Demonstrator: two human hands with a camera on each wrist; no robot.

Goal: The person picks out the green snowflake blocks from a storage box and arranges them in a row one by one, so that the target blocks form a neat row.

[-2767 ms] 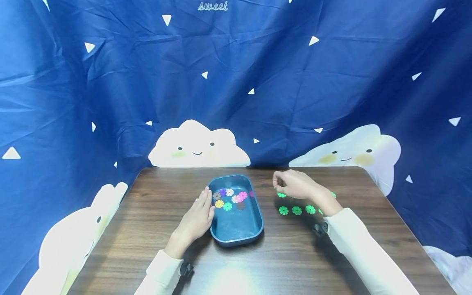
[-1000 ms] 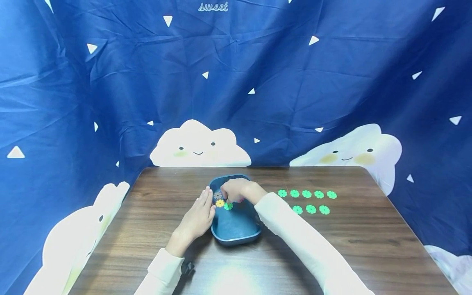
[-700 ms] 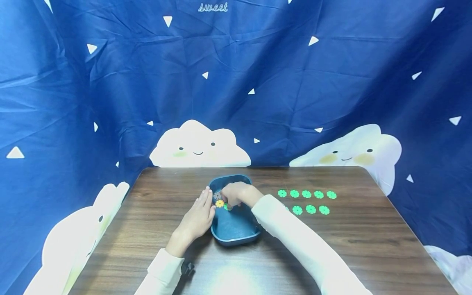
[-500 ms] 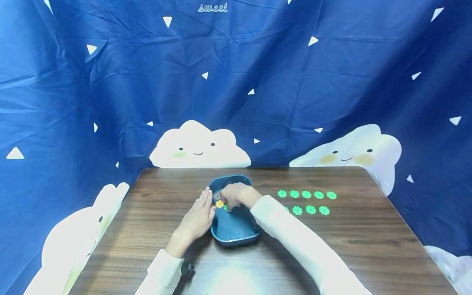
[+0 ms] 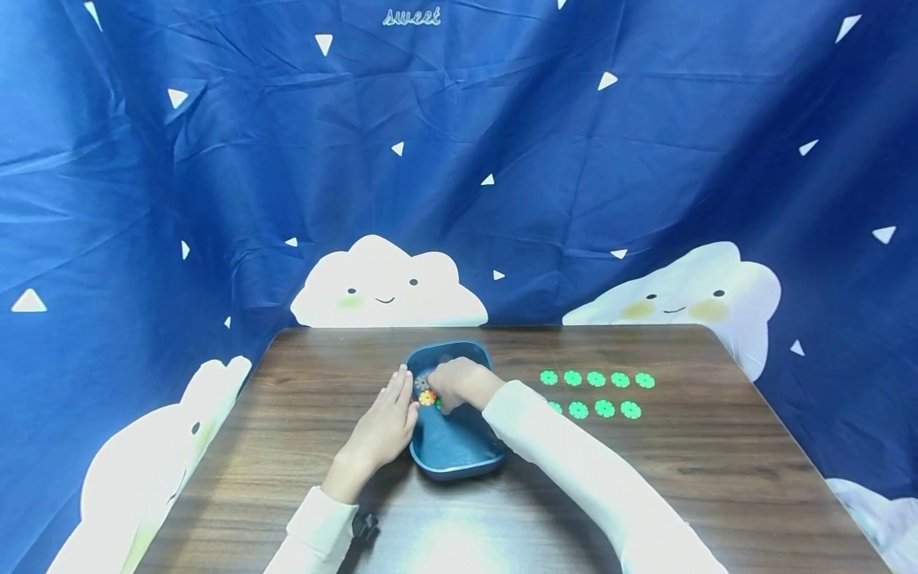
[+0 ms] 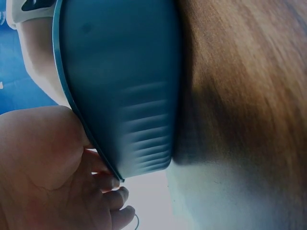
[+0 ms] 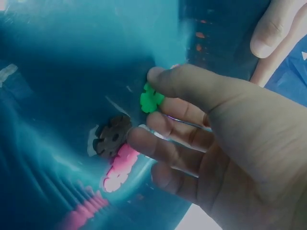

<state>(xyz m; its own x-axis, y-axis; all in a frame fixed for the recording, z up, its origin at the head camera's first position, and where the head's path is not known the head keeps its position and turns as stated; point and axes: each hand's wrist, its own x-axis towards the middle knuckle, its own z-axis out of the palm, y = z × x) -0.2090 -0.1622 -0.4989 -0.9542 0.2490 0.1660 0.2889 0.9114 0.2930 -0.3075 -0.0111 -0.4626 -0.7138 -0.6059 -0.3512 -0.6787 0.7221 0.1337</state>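
A dark teal tray (image 5: 459, 456) sits on the table between my hands. My left hand (image 5: 382, 421) lies along its left side, fingers extended and touching the rim. Reaching into the tray is my right hand (image 5: 462, 383), which pinches a green flower-shaped disc (image 7: 151, 99) between thumb and index finger. A brown disc (image 7: 114, 136) and pink discs (image 7: 123, 163) lie near those fingertips in the right wrist view. A yellow disc (image 5: 427, 397) and a grey disc (image 5: 421, 383) show at the tray's left side. The right hand hides other discs in the head view.
To the right of the tray, green flower discs lie on the wooden table (image 5: 703, 462) in a back row (image 5: 596, 379) and a front row (image 5: 605, 408). The right sleeve (image 5: 566, 454) partly covers the front row's left end. A blue curtain (image 5: 459, 175) hangs behind.
From over the green rows at the right, my right hand has moved left into the tray and come down onto a green disc. The left hand stays at the tray's rim.
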